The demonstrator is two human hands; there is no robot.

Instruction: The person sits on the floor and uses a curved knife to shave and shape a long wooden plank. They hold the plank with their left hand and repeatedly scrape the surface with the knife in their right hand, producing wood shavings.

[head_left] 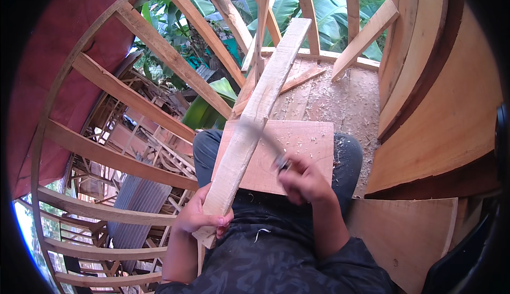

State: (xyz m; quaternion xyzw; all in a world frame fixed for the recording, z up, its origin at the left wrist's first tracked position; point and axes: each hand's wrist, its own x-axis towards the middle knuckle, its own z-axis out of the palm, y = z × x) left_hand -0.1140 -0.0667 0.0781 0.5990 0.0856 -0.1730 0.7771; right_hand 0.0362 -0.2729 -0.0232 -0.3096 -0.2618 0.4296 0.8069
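Plank (234, 164) of pale wood slants through mid-view from seven o'clock toward one. At seven, the left hand (200, 217) grasps its near end, fingers wrapped round it. Between four and five, the right hand (304, 181) clenches its fingers on a knife (272, 148), the blurred blade leaving contact unclear. Beneath the plank lies a reddish board (303, 140); corrugated metal (139, 209) sits at eight, green leaves (330, 12) at one.
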